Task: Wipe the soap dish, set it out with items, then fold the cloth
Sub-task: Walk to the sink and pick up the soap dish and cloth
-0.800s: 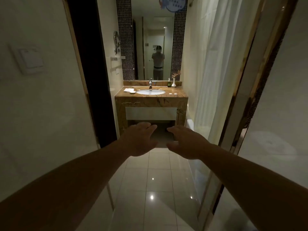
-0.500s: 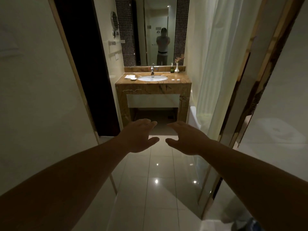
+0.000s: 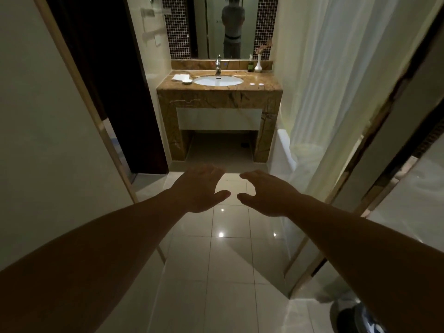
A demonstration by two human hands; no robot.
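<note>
A small white soap dish [image 3: 187,80] sits on the brown marble counter [image 3: 264,88], left of the white basin [image 3: 218,81]. A folded white cloth [image 3: 180,76] lies just behind the dish. Two small white round items [image 3: 256,84] lie on the counter right of the basin. My left hand [image 3: 200,187] and my right hand [image 3: 266,191] are stretched out in front of me over the tiled floor, far short of the counter. Both hands are empty, palms down, fingers spread.
A chrome tap [image 3: 218,64], a dark bottle [image 3: 250,64] and a white vase [image 3: 258,63] stand at the counter's back. A white shower curtain [image 3: 319,92] hangs at right. A dark doorway [image 3: 108,80] is at left. The mirror [image 3: 228,27] reflects a person.
The view has moved closer to the vanity and tilted down, so the counter appears larger and higher in frame. Both hands stay held out, empty.
</note>
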